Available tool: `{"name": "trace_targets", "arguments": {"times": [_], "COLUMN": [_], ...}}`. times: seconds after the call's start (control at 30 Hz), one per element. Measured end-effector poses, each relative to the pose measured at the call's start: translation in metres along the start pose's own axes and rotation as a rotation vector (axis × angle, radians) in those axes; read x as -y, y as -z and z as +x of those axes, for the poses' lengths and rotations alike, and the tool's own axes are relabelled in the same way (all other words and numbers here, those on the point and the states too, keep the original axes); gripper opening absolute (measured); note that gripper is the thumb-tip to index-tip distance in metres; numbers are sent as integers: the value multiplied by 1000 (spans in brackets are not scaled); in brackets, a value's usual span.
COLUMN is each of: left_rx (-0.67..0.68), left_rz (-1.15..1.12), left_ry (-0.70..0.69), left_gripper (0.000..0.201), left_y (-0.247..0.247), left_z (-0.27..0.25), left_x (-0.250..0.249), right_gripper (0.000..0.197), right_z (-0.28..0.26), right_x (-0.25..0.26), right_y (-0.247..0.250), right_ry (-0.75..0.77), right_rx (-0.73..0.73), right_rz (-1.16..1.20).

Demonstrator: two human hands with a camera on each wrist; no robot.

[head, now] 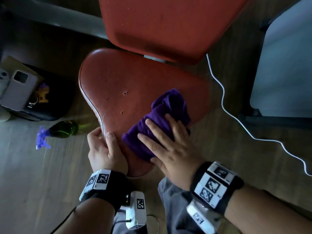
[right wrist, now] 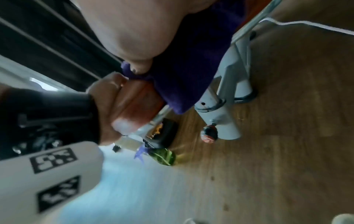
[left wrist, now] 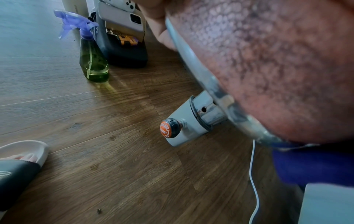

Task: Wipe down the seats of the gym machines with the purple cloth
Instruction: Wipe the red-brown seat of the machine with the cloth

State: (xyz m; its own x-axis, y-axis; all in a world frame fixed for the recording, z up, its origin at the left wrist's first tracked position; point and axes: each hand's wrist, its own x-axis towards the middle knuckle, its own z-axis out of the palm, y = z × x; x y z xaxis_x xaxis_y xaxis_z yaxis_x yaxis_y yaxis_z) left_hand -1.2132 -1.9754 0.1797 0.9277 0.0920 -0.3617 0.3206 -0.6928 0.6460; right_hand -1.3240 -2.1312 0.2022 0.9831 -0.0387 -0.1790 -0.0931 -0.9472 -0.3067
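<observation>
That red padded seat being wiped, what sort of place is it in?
Probably a gym or home workout room: the red padded seat has a matching backrest and sits on a grey metal post with an adjustment knob, over a wood floor.

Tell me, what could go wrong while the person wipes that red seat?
1. The purple cloth sits bunched under the flat right hand, so it may skip spots. Small holes in the red seat might also snag it.
2. The spray bottle and white cable are on the floor close by; a step could knock over one or catch the other.
3. If the left hand lets go of the seat edge, the seat might shift.
</observation>
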Motion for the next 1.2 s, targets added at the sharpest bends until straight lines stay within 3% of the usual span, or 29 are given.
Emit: {"name": "trace_targets", "arguments": {"times": [0.1,0.23,0.33,0.4,0.47,0.57,0.7,0.77,0.83,1.03,1.2], "left_rx": [-7,-12,-25,-38,-48,-54,-42,-31,-28,-18,-13], "left_rz": [-1,6,17,15,-5,-10,0,-5,-14,-49,-66], "left_ry": [0,7,11,0,-5,-11,-3,10,13,7,4], "left_gripper": [48,47,44,44,46,47,45,43,41,43,38], "left_y": [0,0,-1,-2,-3,-2,0,0,0,1,3], "left_z": [0,-1,-1,0,1,1,0,-1,0,0,0], "left_x": [-1,-2,0,1,2,2,0,-1,-2,0,-1], "right_gripper": [58,55,65,69,68,63,61,65,66,68,65], "right_z": [10,44,53,45,29,32,76,88,83,16,67], "right_x": [-43,-87,-56,-18,6,-20,-71,-72,-55,0,-6], "right_y": [4,14,15,9,3,7,17,20,19,9,18], "right_ry": [84,-217,-401,-298,-52,136,-100,-247,-294,-1,-1], "right_rx": [-39,-101,-100,-79,-21,36,2,-12,-22,130,180], "right_rz": [-42,-101,-70,-33,-9,-43,-114,-115,-123,-71,-49]}}
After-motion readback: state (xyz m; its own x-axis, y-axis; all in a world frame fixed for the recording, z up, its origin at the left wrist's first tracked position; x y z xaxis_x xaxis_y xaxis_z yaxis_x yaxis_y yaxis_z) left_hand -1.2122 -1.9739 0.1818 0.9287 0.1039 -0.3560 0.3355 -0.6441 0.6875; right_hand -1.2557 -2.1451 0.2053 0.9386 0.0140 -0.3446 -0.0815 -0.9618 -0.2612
